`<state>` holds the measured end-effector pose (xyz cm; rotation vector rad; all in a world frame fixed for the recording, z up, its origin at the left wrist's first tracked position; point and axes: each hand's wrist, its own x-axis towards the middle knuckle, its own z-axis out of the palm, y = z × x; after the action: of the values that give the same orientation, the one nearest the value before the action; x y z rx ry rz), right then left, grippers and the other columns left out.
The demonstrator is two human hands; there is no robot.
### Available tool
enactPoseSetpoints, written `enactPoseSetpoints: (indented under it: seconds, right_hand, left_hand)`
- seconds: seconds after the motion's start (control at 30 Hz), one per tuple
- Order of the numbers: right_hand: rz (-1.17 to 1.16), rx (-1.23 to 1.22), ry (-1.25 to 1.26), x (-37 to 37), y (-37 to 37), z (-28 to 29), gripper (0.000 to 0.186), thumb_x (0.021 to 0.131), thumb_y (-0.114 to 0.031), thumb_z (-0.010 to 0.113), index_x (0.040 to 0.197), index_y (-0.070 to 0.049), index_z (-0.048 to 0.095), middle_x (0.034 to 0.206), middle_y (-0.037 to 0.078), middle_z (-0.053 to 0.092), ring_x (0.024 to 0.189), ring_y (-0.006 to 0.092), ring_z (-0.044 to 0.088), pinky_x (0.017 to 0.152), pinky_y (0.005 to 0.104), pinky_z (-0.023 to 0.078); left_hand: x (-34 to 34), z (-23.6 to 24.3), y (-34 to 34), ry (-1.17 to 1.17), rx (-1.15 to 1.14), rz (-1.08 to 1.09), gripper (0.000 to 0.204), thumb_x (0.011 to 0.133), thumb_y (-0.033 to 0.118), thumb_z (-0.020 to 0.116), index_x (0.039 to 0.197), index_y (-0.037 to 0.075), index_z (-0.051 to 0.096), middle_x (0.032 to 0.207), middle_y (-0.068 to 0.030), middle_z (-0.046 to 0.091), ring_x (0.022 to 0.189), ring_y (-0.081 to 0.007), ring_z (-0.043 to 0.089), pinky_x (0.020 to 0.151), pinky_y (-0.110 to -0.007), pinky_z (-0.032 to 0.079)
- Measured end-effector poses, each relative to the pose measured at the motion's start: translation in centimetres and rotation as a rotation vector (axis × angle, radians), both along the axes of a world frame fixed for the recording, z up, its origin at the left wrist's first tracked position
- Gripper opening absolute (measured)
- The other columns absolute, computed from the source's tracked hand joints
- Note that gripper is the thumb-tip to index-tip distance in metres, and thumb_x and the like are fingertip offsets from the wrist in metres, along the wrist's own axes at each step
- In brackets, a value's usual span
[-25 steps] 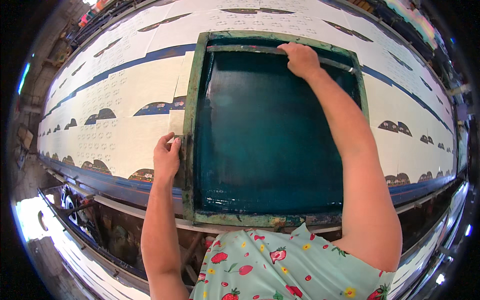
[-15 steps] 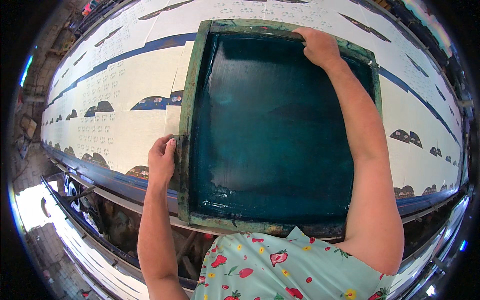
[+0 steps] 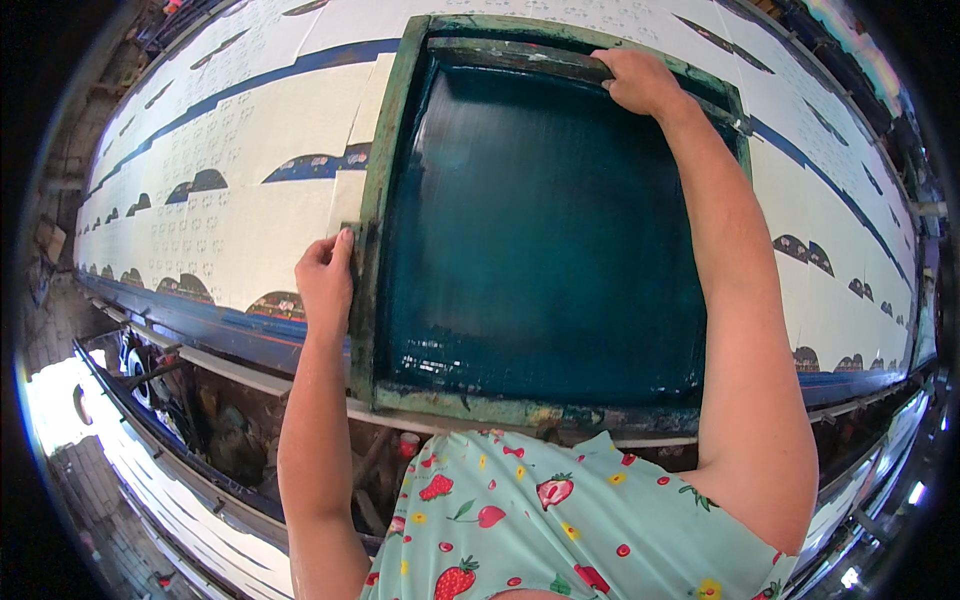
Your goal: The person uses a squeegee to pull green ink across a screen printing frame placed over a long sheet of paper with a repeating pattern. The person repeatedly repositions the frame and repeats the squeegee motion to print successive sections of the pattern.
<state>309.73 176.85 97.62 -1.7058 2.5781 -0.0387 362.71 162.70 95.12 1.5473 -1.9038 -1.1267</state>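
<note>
A screen-printing frame (image 3: 386,190) with worn green wooden edges lies flat over pale printed sheets. Its mesh (image 3: 560,250) is coated with dark teal ink, shiny at the near left corner. My right hand (image 3: 640,80) reaches across to the far side, its fingers closed over a dark squeegee (image 3: 520,60) that spans the screen just inside the far edge. Most of the squeegee's right part shows beyond my wrist. On the left, my left hand (image 3: 328,275) is closed on a dark wooden strip (image 3: 362,290) along the frame's outer side, thumb on top.
A long table (image 3: 240,318) with a blue edge carries rows of pale sheets (image 3: 270,225) with dark curved prints. Below its near side runs a rail (image 3: 240,372). A small red container (image 3: 408,444) stands beneath, close to my clothing.
The squeegee has come slightly away from the far rim, and a dark gap shows behind it. The whole view has shifted, so the frame sits higher. Both hands keep their holds.
</note>
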Motion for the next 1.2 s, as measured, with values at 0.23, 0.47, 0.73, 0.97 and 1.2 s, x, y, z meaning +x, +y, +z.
enactPoseSetpoints:
  seconds: [0.23,0.47,0.73,0.97,1.2]
  right_hand:
    - [0.054,0.004,-0.082,13.1,7.7,1.9,0.036,0.097,-0.009,0.07,0.132,-0.018,0.075,0.124,0.013,0.077,0.119,0.0373,0.074,0.104,0.0529,0.06]
    - [0.078,-0.046,-0.12,26.8,17.6,3.4,0.038,0.089,-0.004,0.074,0.125,-0.017,0.077,0.112,0.009,0.076,0.109,0.0344,0.076,0.093,0.0498,0.063]
    - [0.069,-0.092,-0.079,39.0,25.7,4.0,0.045,0.084,-0.003,0.077,0.127,-0.017,0.078,0.112,0.007,0.076,0.106,0.0309,0.073,0.092,0.0454,0.058]
    - [0.094,-0.207,-0.097,42.0,28.0,3.2,0.055,0.09,-0.047,0.086,0.131,-0.011,0.077,0.117,0.01,0.072,0.114,0.032,0.066,0.094,0.0476,0.052]
    - [0.12,-0.291,-0.087,42.1,29.7,2.4,0.06,0.091,-0.052,0.084,0.131,-0.007,0.076,0.12,0.014,0.073,0.113,0.0342,0.068,0.096,0.0486,0.052]
  left_hand:
    - [0.8,-1.4,-0.9,0.027,-0.05,-0.027,0.049,0.104,0.04,0.08,0.107,-0.009,0.083,0.083,-0.0125,0.078,0.076,-0.0162,0.068,0.073,-0.035,0.054]
    - [0.6,-1.5,-1.1,0.078,-0.028,-0.062,0.048,0.104,0.04,0.079,0.107,-0.008,0.083,0.088,-0.0164,0.081,0.08,-0.021,0.073,0.078,-0.038,0.057]
    - [0.7,-1.9,-1.0,0.022,-0.102,-0.091,0.043,0.107,0.039,0.073,0.109,-0.002,0.084,0.099,-0.0219,0.083,0.092,-0.0353,0.08,0.089,-0.046,0.06]
    - [0.3,-2.9,-1.6,-0.064,-0.234,-0.141,0.047,0.109,0.038,0.061,0.11,-0.004,0.081,0.107,-0.0306,0.08,0.104,-0.0492,0.077,0.096,-0.054,0.058]
    - [0.4,-3.5,-1.9,-0.118,-0.388,-0.151,0.048,0.11,0.034,0.053,0.112,-0.007,0.079,0.11,-0.0339,0.078,0.108,-0.0531,0.074,0.099,-0.057,0.055]
